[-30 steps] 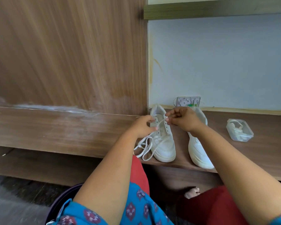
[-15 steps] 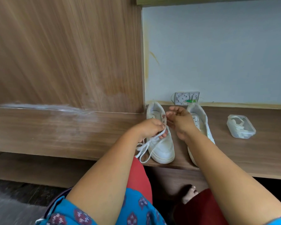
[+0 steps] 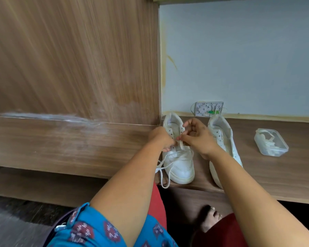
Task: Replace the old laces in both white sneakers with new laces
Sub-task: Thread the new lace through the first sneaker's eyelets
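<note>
My right hand point(image 3: 199, 138) pinches the flat white lace point(image 3: 181, 145) over the left sneaker point(image 3: 178, 163) on the worktop point(image 3: 275, 168), my left hand point(image 3: 161, 139) curled beside it; it's limp and light, so I'd grip near its stiff tip.

Bare brown wooden bench point(image 3: 284, 168) left open right of the clear plastic lidded box point(image 3: 270, 142), narrow gap between the two white sneakers point(image 3: 178, 161), leftward reach blocked by the upright wood-grain panel point(image 3: 78, 59)
</note>
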{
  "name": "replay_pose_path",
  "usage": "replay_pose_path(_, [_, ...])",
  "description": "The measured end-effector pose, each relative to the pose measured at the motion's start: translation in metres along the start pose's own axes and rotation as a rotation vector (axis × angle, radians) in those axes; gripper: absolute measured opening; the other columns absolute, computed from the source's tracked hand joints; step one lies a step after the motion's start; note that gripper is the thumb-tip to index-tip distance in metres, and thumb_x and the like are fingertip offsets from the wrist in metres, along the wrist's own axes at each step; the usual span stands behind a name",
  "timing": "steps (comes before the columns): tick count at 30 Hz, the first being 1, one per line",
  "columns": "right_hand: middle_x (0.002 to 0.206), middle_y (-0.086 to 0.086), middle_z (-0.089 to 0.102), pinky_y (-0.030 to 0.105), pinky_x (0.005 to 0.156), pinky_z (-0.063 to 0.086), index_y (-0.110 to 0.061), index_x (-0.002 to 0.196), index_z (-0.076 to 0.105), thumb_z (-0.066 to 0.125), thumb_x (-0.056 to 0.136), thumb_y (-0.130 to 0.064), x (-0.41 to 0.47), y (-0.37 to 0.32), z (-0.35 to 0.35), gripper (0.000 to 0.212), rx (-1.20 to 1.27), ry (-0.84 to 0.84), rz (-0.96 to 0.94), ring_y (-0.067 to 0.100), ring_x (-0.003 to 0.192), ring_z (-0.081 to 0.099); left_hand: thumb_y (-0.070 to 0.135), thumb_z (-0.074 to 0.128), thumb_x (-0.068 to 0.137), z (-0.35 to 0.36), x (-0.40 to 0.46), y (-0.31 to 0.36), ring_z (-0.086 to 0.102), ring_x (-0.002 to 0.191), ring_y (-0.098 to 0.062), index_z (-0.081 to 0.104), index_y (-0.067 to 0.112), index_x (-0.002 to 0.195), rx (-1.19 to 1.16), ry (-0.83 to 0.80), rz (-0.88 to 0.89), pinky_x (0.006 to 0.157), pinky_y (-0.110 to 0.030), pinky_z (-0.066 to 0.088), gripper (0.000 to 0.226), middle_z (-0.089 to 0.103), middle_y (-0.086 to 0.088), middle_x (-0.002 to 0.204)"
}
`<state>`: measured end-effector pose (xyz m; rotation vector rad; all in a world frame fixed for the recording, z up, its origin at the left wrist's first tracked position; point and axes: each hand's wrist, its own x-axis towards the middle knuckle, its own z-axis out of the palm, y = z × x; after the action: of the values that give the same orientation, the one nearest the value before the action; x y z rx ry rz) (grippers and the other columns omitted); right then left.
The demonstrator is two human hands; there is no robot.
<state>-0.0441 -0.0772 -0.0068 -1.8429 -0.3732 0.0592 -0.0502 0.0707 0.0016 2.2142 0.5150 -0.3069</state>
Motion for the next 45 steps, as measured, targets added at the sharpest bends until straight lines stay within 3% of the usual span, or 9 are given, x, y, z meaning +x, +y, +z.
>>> replay_pose_path(6, [0.07,0.0,0.066,0.014,0.056,0.044,-0.017,0.08,0.058,0.079,0.073,-0.004,-0.007,0.021,0.024,0.025,-0.309,0.045,-0.106,0.001,0.054,0.054,-0.001,0.055,0.095,-0.009,-0.011,-0.004,0.062,0.114,-0.031,0.052,-0.011,0.122,-0.277,-0.166,-0.062,0.094,-0.033,0.051,0.029,0.064,-0.026,0.116])
replay_pose_path(14, [0.074,-0.008,0.067,0.01,0.067,0.045,-0.02,0.082,0.067,0.071,0.079,-0.005,0.003,0.015,0.021,0.017,-0.451,-0.105,0.08,0.004,0.07,0.06,0.001,0.052,0.097,-0.006,-0.013,-0.006,0.057,0.12,-0.035,0.049,-0.013,0.127,-0.326,-0.182,-0.066,0.095,-0.036,0.049,0.033,0.06,-0.029,0.122])
replay_pose_path(16, [0.079,-0.002,0.069,0.005,0.063,0.041,-0.019,0.092,0.056,0.07,0.079,-0.003,0.002,0.015,0.02,0.025,-0.448,-0.083,0.047,0.005,0.07,0.059,0.002,0.054,0.097,-0.006,-0.014,-0.006,0.062,0.112,-0.033,0.053,-0.009,0.122,-0.32,-0.188,-0.055,0.09,-0.033,0.052,0.027,0.062,-0.026,0.117])
replay_pose_path(19, [0.076,-0.005,0.068,0.007,0.055,0.036,-0.021,0.104,0.039,0.071,0.078,-0.003,0.002,0.013,0.021,0.045,-0.513,-0.053,0.001,-0.001,0.065,0.056,0.0,0.053,0.097,-0.005,-0.012,-0.005,0.058,0.065,-0.017,0.054,0.004,0.092,-0.338,-0.196,-0.063,0.053,-0.018,0.05,0.006,0.058,-0.012,0.075])
replay_pose_path(21, [0.076,-0.006,0.068,0.009,0.058,0.036,-0.019,0.112,0.037,0.07,0.078,-0.003,0.005,0.012,0.02,0.05,-0.528,-0.066,0.0,0.0,0.068,0.057,0.0,0.051,0.098,-0.003,-0.011,-0.003,0.055,0.059,-0.015,0.055,0.004,0.1,-0.309,-0.15,-0.059,0.043,-0.016,0.047,0.006,0.056,-0.009,0.07])
replay_pose_path(27, [0.08,-0.002,0.069,0.012,0.059,0.038,-0.016,0.111,0.037,0.063,0.081,0.0,0.007,0.014,0.024,0.043,-0.559,-0.134,0.002,0.011,0.074,0.06,-0.001,0.053,0.097,-0.001,-0.008,-0.002,0.069,0.096,-0.032,0.06,-0.006,0.117,-0.219,-0.11,-0.031,0.066,-0.028,0.057,0.022,0.066,-0.027,0.111])
replay_pose_path(33, [0.08,-0.004,0.067,0.015,0.063,0.043,-0.015,0.101,0.044,0.061,0.08,0.003,0.009,0.021,0.025,0.033,-0.506,-0.133,-0.008,0.011,0.073,0.06,-0.001,0.047,0.099,-0.002,-0.009,-0.001,0.064,0.111,-0.034,0.056,-0.008,0.123,-0.202,-0.114,-0.007,0.084,-0.032,0.053,0.027,0.062,-0.027,0.121])
replay_pose_path(39, [0.076,-0.008,0.069,0.022,0.072,0.047,-0.021,0.085,0.043,0.07,0.077,0.001,0.009,0.03,0.02,0.036,-0.298,-0.117,0.072,0.004,0.066,0.06,-0.008,0.059,0.09,-0.01,-0.012,-0.011,0.06,0.064,-0.012,0.059,0.002,0.085,-0.266,-0.145,0.035,0.055,-0.015,0.052,0.011,0.064,-0.012,0.08])
replay_pose_path(45, [0.082,0.003,0.07,0.023,0.071,0.051,-0.023,0.088,0.037,0.069,0.077,0.009,0.004,0.031,0.016,0.047,-0.143,-0.16,0.06,0.009,0.065,0.063,-0.002,0.074,0.082,-0.011,-0.009,-0.015,0.062,0.062,-0.01,0.058,0.008,0.083,-0.221,-0.106,0.081,0.057,-0.015,0.051,0.018,0.063,-0.005,0.073])
